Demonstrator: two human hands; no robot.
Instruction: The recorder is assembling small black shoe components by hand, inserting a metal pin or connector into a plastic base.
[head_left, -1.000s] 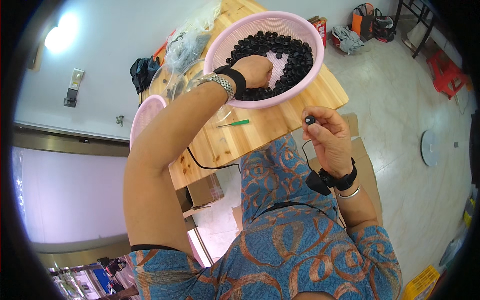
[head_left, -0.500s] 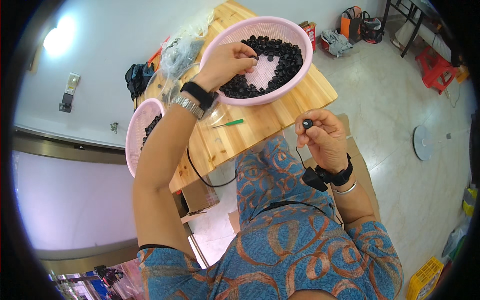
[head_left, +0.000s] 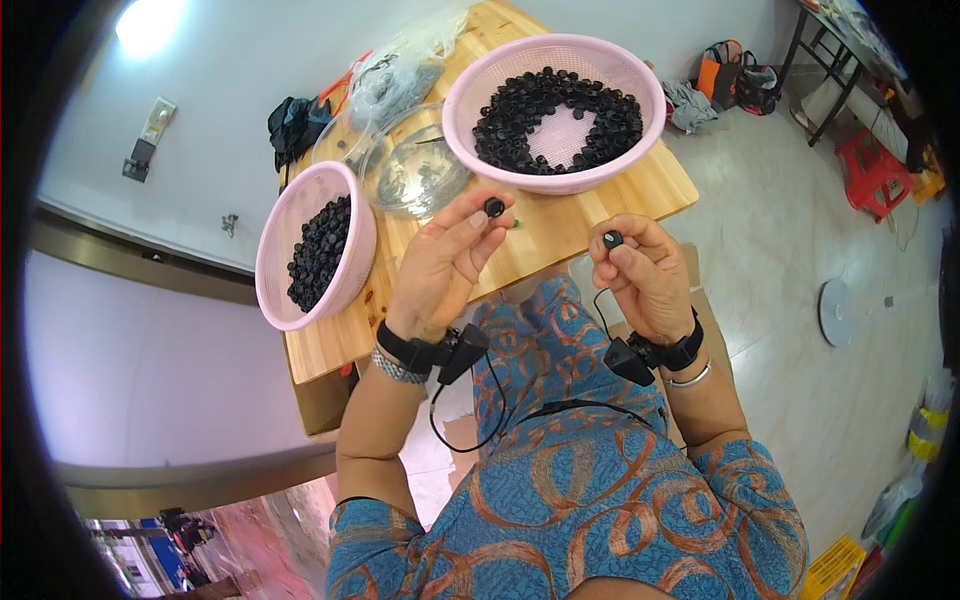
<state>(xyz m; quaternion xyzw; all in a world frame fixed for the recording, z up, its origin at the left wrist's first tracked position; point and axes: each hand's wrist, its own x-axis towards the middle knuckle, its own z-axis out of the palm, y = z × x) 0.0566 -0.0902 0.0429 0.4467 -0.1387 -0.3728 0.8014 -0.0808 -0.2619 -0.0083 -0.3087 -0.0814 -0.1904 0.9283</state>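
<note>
My left hand (head_left: 445,255) pinches a small black cap-like part (head_left: 494,208) between thumb and fingers, over the table's front edge. A hand's width to its right, my right hand (head_left: 648,275) grips another small black round part (head_left: 613,240) with a light mark on its face. Behind both hands stands a large pink mesh basket (head_left: 655,120) with many black parts (head_left: 505,125) ringed around a bare patch of its bottom. A second pink basket (head_left: 270,265), left of my left hand, holds a heap of black parts (head_left: 318,250).
The wooden table (head_left: 640,195) bears a clear plastic lid or dish (head_left: 420,175), plastic bags (head_left: 390,85) and a dark bag (head_left: 295,130). A red stool (head_left: 872,175) stands on the floor at right, and a yellow crate (head_left: 835,570) lies lower right. A wall runs along the left.
My left hand has come out of the large basket toward me, carrying a black part, and is now beside my right hand. The right hand stays nearly still with its part.
</note>
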